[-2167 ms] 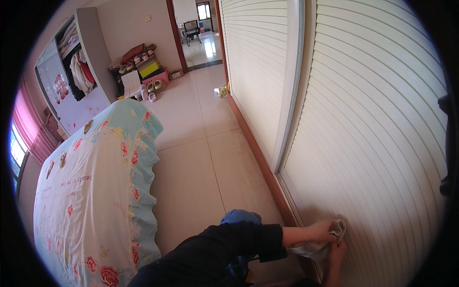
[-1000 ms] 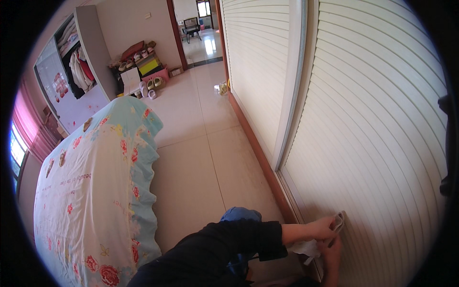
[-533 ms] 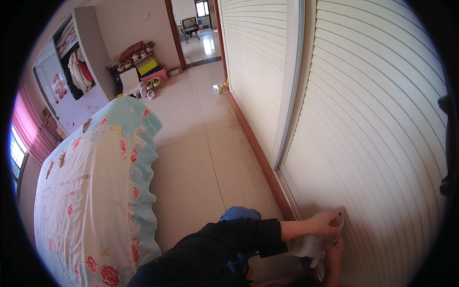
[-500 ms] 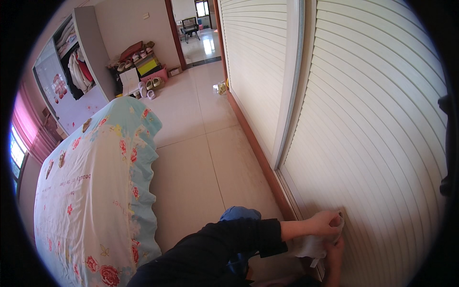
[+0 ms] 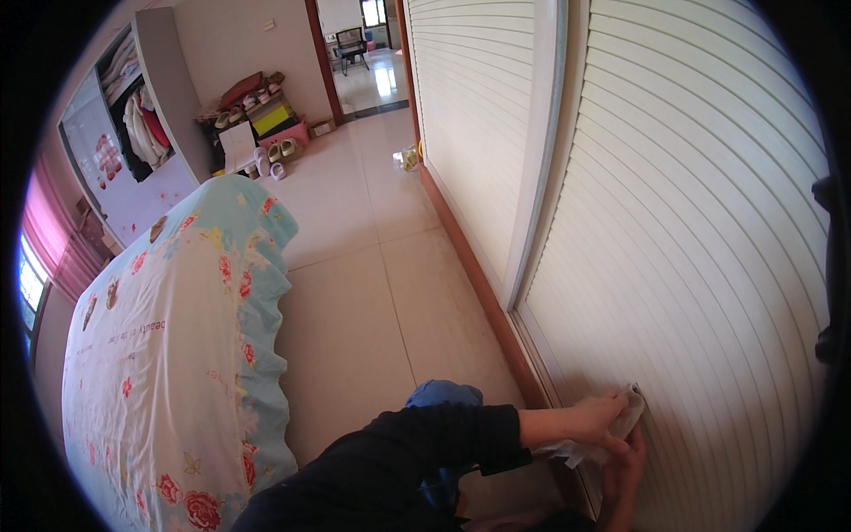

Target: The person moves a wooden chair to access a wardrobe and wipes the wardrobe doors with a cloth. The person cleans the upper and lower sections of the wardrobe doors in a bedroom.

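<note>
Item: white cloth point(image 5: 592, 442), lower right of the frame, pressed flat against the bottom slats of the cream louvred door point(image 5: 709, 266).

Hands: my left hand point(image 5: 599, 417) lies on top of the cloth, fingers curled over it, gripping it against the door. My right hand point(image 5: 623, 474) sits just below, at the bottom edge of the frame, touching the cloth's lower part; whether it grips or only steadies the cloth I cannot tell.

Relation: the cloth lies between my hands and the door face, with the left hand nearer and in charge. The slats run as long curved lines up toward the top of the frame, and the cloth sits across them.

Surroundings: brown skirting point(image 5: 483, 293) along the tiled floor point(image 5: 372, 293); floral bed point(image 5: 168, 355) at left; shoe rack point(image 5: 257, 115) at upper left.
</note>
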`<state>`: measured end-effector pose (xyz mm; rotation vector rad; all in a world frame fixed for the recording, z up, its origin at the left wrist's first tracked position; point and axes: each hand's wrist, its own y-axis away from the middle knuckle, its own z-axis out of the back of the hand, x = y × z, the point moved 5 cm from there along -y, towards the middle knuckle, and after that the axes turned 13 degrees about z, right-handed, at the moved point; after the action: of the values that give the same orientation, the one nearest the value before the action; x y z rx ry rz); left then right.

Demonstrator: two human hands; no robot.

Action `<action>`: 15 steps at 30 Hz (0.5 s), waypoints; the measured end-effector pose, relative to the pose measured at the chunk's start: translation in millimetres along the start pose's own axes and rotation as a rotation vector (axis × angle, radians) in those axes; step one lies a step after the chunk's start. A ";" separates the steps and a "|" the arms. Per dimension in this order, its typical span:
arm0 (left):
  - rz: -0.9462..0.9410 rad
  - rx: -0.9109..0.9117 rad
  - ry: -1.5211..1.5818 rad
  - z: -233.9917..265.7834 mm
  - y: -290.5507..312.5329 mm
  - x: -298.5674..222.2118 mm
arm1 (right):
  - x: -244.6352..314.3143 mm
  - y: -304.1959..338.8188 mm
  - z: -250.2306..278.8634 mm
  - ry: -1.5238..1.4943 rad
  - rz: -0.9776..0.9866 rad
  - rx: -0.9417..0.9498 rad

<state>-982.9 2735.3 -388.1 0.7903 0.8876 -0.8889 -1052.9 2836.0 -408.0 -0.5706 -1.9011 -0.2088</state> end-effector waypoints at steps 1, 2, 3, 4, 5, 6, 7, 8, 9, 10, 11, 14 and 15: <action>-0.009 -0.014 -0.017 0.3 -0.3 -0.1 | 2.4 -0.4 -2.2 -0.042 0.026 0.032; -0.019 -0.028 -0.034 0.4 -0.6 0.3 | 2.4 0.0 -3.5 -0.074 0.019 0.038; -0.059 -0.055 -0.059 0.5 -0.6 -0.7 | 3.7 0.1 -5.1 -0.125 0.030 0.047; -0.099 -0.082 -0.083 1.0 -0.3 -0.9 | 5.1 0.5 -6.6 -0.177 0.040 0.056; -0.139 -0.109 -0.108 1.4 -0.3 -1.0 | 5.0 1.1 -7.1 -0.245 0.028 0.035; -0.170 -0.118 -0.132 0.9 -1.0 -1.0 | 5.6 2.0 -7.1 -0.313 0.015 0.015; -0.200 -0.127 -0.155 0.5 -1.7 -0.9 | 5.7 2.8 -7.4 -0.385 -0.001 -0.001; -0.221 -0.128 -0.181 -0.2 -2.9 -0.7 | 6.4 3.3 -7.6 -0.370 -0.006 0.009; -0.183 -0.123 -0.123 0.8 -5.5 1.9 | 6.7 3.8 -7.8 -0.360 -0.014 0.024; -0.136 -0.109 -0.068 1.4 -8.7 4.2 | 6.4 3.8 -7.9 -0.349 -0.020 0.038; -0.077 -0.091 0.001 1.7 -11.5 6.8 | 5.1 3.8 -5.5 -0.248 -0.032 0.030; -0.035 -0.180 0.019 10.8 -12.6 8.0 | -1.1 3.2 3.0 0.064 -0.043 0.012; -0.079 -0.282 -0.060 18.7 -11.1 5.4 | -5.2 1.5 5.1 0.181 -0.034 -0.005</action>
<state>-985.1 2713.1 -387.4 0.4854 0.9714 -0.8299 -1054.9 2837.8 -415.0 -0.5057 -1.7355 -0.2781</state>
